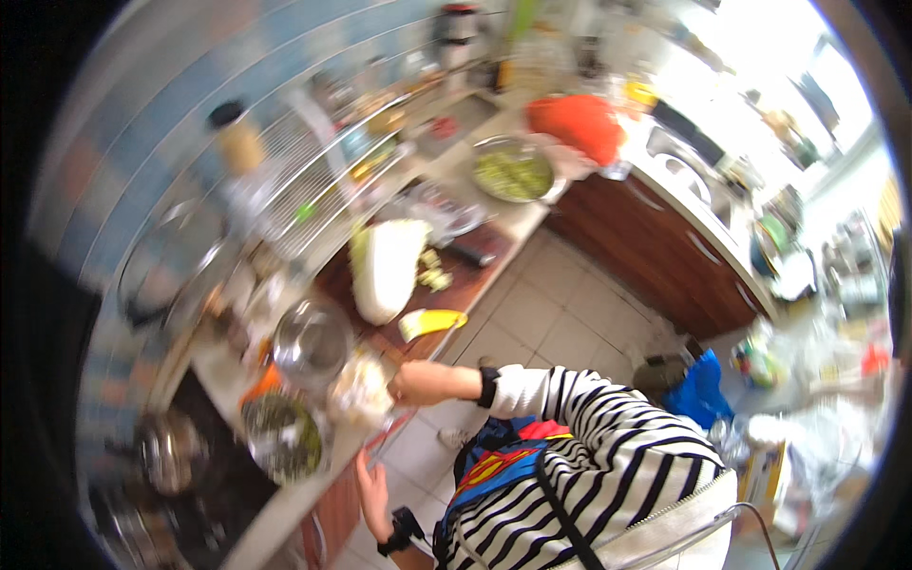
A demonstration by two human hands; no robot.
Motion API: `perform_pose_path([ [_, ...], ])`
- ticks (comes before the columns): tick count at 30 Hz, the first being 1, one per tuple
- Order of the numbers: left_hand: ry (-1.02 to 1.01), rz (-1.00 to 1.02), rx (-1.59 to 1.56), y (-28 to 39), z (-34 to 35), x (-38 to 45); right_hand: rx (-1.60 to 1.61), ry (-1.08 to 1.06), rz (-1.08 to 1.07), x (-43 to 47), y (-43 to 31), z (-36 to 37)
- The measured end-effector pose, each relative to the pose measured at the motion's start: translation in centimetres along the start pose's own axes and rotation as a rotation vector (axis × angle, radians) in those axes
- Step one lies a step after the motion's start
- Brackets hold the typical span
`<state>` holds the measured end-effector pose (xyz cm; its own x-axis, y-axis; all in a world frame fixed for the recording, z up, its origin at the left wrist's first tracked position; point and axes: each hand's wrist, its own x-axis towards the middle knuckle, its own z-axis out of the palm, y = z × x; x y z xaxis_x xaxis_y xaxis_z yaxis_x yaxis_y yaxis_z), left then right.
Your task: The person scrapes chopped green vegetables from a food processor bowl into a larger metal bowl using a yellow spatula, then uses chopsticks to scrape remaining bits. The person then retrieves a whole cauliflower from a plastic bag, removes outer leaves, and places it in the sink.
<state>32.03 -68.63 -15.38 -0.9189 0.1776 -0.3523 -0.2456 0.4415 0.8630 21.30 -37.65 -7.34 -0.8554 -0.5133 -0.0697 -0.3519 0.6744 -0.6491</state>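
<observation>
My right hand point(420, 382) is closed at the side of a clear plastic bag point(360, 388) with pale contents, at the counter's front edge; blur hides the fingertips. My left hand point(372, 488) holds nothing, fingers spread beside the counter edge. Behind the bag stands a shiny metal bowl point(312, 342). Left of it, a second bowl point(281, 438) contains green pieces. On a dark wooden cutting board point(335, 278) lies a cut napa cabbage point(388, 271) beside small chopped pieces point(433, 271). A yellow-and-white peeler or knife-like tool point(431, 323) rests near the board's front edge.
A dark-handled knife point(470, 253) lies on the board. Beyond are a bowl of chopped greens point(513, 171), a red bag point(577, 128) and a wire rack point(328, 164). Pots point(171, 452) stand on the dark cooktop point(221, 406). A blue bag point(695, 399) sits on the floor.
</observation>
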Motion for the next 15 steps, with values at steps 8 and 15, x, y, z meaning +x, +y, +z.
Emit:
perform_pose_path([
  [8, -0.106, 0.002, 0.283, 5.0, 3.9, 4.7, 0.069, 0.163, 0.171, -11.7, 7.9, -10.4],
  [15, 0.13, -0.053, 0.326, 11.7, 7.6, 1.3, 0.144, 0.116, 0.13, -18.6, 17.6, -15.1],
])
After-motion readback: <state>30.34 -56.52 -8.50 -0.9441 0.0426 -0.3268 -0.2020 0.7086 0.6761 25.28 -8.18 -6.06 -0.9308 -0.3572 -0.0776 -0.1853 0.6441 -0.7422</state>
